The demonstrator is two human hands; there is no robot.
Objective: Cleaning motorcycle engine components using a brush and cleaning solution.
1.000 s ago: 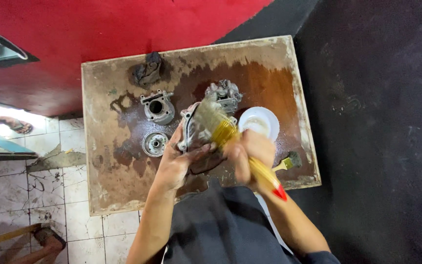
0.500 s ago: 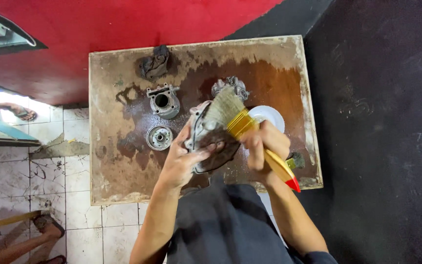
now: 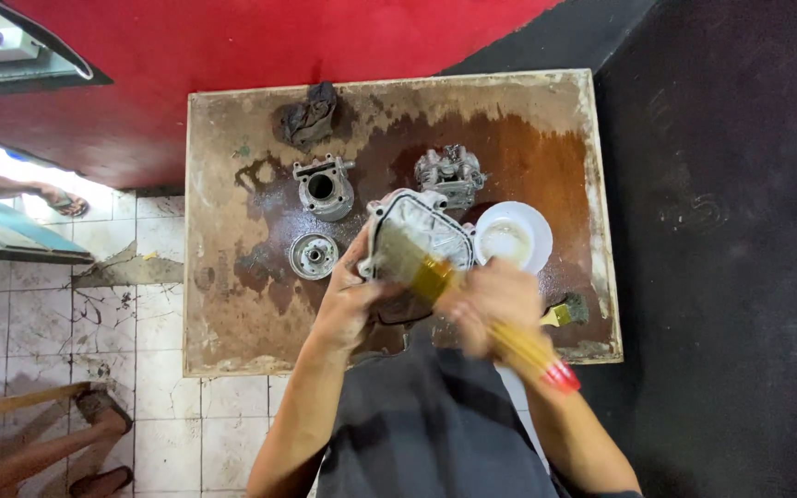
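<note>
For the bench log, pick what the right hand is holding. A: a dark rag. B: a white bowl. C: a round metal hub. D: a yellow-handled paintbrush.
D: the right hand grips a yellow-handled paintbrush with its bristles on the metal cover held by the left hand; the white bowl sits untouched on the board.

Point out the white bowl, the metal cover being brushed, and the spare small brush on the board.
white bowl [image 3: 513,238], head view, on its pale inner bottom.
metal cover [image 3: 428,229], head view, on its upper grey face.
small brush [image 3: 572,309], head view, on its dark bristles.
</note>
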